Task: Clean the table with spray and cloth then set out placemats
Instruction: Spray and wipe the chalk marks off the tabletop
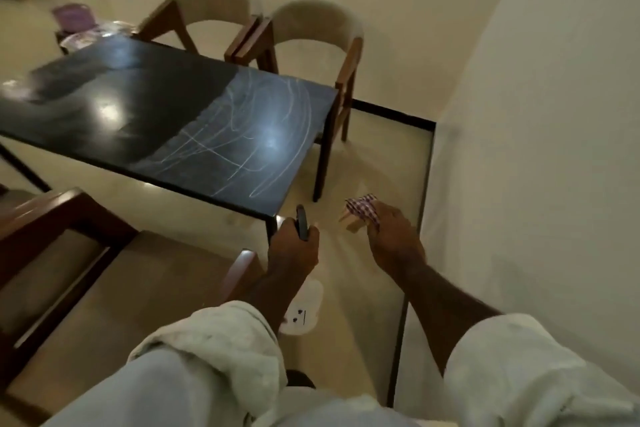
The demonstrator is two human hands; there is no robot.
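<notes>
Left hand (294,246): fingers closed round a dark object (302,222), maybe the sprayer, unclear.
Right hand (391,239): fingers pinching checked cloth (363,208), lower centre.
Table (166,107): mid-left, right half streaked.
Progress: wiping unfinished; purple items (74,15) upper left, possibly placemats, not set.

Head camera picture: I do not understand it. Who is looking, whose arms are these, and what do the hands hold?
There is no machine here. One camera on a person's head looks down, so the arms are that person's own. The left hand grips a dark object, too blurred to name. The right hand holds a checked cloth. Both hands are off the black table, whose near end shows pale wiping streaks. Two chairs stand behind it.
</notes>
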